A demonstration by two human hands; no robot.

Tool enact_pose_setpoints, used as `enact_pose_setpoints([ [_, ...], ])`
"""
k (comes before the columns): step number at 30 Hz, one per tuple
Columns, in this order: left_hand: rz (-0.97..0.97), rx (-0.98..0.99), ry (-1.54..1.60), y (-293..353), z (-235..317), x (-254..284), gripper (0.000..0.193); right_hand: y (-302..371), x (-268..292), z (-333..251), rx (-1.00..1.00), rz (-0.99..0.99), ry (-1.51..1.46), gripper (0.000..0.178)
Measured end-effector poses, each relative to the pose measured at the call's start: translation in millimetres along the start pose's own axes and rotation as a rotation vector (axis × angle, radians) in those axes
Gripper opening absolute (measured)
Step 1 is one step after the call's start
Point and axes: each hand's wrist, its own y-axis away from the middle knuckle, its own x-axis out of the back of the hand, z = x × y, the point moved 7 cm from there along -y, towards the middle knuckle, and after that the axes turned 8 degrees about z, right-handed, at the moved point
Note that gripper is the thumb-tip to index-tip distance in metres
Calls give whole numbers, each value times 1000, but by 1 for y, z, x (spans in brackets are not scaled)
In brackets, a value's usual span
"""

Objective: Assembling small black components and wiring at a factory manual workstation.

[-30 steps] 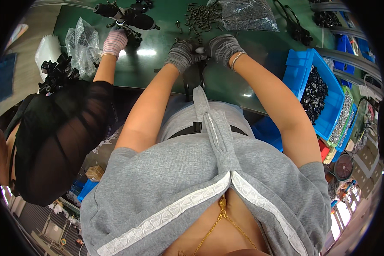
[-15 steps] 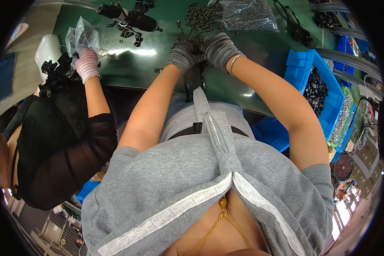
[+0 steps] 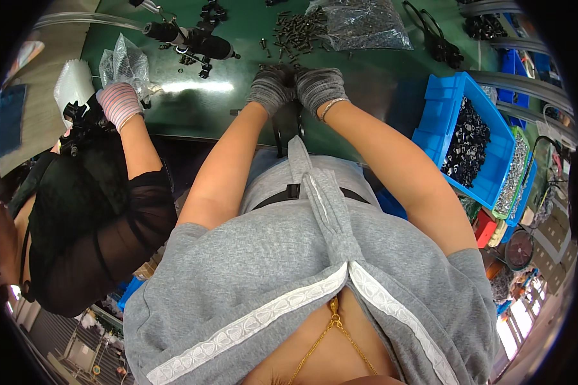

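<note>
Our left hand (image 3: 271, 88) and right hand (image 3: 320, 90) curl close together. A black part (image 3: 300, 122) pokes out below, between them. We cannot tell how tight they close or on what.

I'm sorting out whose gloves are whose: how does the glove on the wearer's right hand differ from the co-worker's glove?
Colour: the wearer's glove on the right hand is grey; the co-worker's glove is pink and pale.
Place: the wearer's glove is close beside the left hand, near loose screws; the co-worker's glove is by a cluster of black parts.
Shared: both are striped and end around the wrist.
</note>
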Motion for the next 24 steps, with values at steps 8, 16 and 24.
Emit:
enact_pose_setpoints([
  [8,425,70,169,55,-10,30,43,7,1,70,-340,102,-580,42],
  [16,810,154,225,170,-45,31,42,19,-13,29,-41,176,-362,43],
  [24,625,329,60,151,-83,11,32,3,-45,92,-145,37,-524,38],
])
